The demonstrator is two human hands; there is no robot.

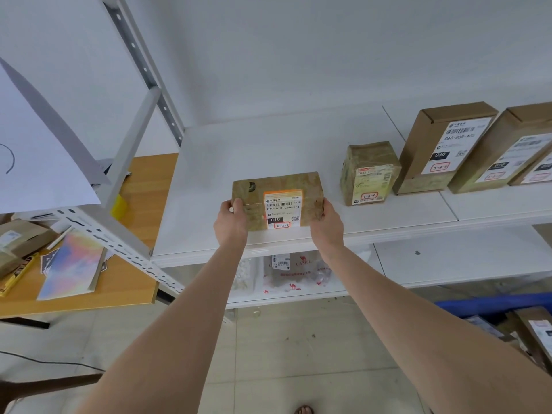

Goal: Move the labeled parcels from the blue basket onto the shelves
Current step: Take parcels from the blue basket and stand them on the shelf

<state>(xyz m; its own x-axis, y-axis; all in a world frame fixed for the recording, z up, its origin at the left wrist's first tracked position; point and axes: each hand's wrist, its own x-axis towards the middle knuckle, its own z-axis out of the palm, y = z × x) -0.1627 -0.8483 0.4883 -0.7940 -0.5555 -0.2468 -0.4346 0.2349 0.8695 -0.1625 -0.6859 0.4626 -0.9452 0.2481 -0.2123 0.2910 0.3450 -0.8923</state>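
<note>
Holds a taped brown parcel (277,201) by its two ends at the front edge of the white shelf (268,144), left hand (231,222) and right hand (327,222) each with fingers (238,203) curled round an end, label facing out. Leaves bare shelf behind it and to its left. Stands apart from a smaller parcel (369,173) to the right, tall boxes (442,147) beyond. Shows a white bag (295,276) on the lower shelf (448,261), the blue basket (490,304) at lower right, a cluttered wooden counter (143,204) at left.

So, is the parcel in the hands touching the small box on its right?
Apart. The head view shows a strip of bare shelf between the parcel, held at both ends, and the small box.
</note>
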